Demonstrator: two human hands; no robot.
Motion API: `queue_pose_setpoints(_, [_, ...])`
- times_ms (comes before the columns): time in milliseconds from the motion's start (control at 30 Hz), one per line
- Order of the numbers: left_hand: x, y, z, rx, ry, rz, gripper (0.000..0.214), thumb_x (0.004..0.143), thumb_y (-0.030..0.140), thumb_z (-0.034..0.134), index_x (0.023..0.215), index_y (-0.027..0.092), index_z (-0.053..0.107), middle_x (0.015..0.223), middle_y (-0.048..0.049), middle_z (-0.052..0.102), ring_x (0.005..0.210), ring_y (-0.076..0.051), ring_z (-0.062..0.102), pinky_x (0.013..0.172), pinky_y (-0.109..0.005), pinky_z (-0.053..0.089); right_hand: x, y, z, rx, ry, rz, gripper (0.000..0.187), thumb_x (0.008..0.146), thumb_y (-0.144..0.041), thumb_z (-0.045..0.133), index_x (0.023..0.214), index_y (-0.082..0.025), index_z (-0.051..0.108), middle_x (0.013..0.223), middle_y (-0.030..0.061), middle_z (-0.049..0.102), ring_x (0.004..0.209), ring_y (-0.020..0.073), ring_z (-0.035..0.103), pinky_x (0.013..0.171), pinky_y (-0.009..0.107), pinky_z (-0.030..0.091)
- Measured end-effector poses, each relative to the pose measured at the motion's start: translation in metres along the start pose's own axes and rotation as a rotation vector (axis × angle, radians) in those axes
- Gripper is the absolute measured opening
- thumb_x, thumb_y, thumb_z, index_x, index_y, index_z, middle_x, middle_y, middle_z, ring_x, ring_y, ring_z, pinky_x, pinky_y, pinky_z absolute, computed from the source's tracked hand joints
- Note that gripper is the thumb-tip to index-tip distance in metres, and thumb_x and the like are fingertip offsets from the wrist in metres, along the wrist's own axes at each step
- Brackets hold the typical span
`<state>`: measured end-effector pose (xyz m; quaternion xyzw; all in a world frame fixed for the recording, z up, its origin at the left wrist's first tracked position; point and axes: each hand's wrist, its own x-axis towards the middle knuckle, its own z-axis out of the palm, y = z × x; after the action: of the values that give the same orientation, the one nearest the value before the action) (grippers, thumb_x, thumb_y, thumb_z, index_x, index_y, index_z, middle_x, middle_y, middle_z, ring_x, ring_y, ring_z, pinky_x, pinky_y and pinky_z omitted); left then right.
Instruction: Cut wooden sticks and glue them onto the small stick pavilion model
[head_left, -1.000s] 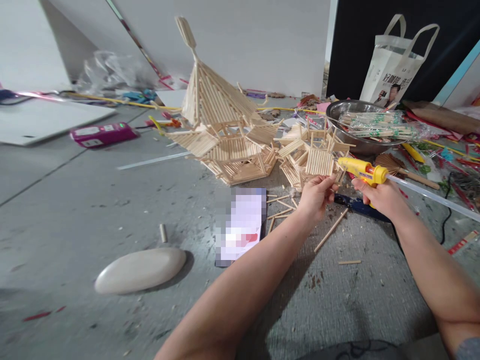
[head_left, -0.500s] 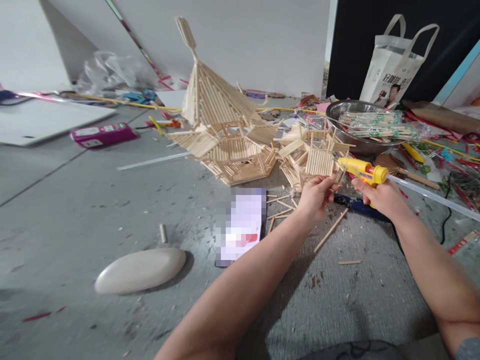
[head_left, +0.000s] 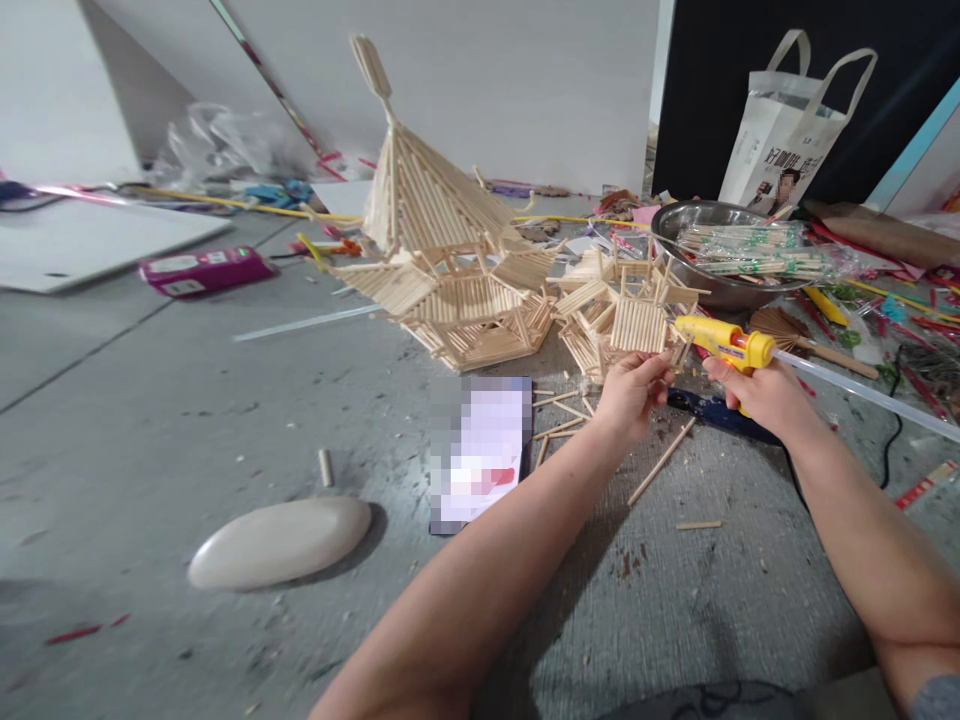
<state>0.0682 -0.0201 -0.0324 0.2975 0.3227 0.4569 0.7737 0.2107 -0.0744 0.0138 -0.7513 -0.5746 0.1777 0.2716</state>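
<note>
My right hand (head_left: 765, 398) is wrapped round a yellow hot glue gun (head_left: 716, 340), with a long clear glue stick (head_left: 862, 387) running out of its back end. The gun's nozzle points left, at the right side of a small model built from wooden sticks (head_left: 637, 322). Just below that model's slatted panel, my left hand (head_left: 634, 395) is closed in a pinch; what lies between its fingertips is hidden. Left of the small model stands a larger stick-built pavilion (head_left: 465, 295) with a tall pointed roof (head_left: 435, 190).
A phone (head_left: 487, 450) lies left of my left forearm, beside loose wooden sticks (head_left: 562, 420). Behind the glue gun is a metal bowl (head_left: 675, 225) holding bagged sticks. A white oval object (head_left: 281, 543), a purple box (head_left: 206, 272) and a tote bag (head_left: 784, 140) stand around.
</note>
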Motion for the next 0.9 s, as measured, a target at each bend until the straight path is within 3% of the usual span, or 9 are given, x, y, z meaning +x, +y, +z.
queue_pose_setpoints(767, [0.0,-0.002,-0.002,0.028,-0.013,-0.027,0.007,0.069,0.016,0.058,0.069,0.015,0.051,0.046,0.0032,0.053,0.032,-0.004,0.04,0.034,-0.016,0.023,0.002,0.007,0.0,0.01,-0.04,-0.034,0.046,0.074,-0.064,0.042,0.071,-0.022,0.062,0.043,-0.0007,0.054,0.048,0.0163,0.055,0.053,0.03,0.043])
queue_pose_setpoints(900, [-0.001,-0.002,-0.002,0.042,-0.021,-0.034,0.008,0.069,0.017,0.058,0.069,0.015,0.05,0.047,0.0033,0.053,0.031,-0.003,0.039,0.034,-0.016,0.023,0.003,0.014,0.001,0.047,0.006,-0.144,0.048,0.076,-0.063,0.04,0.078,-0.022,0.063,0.045,-0.0004,0.054,0.048,0.0156,0.055,0.05,0.029,0.043])
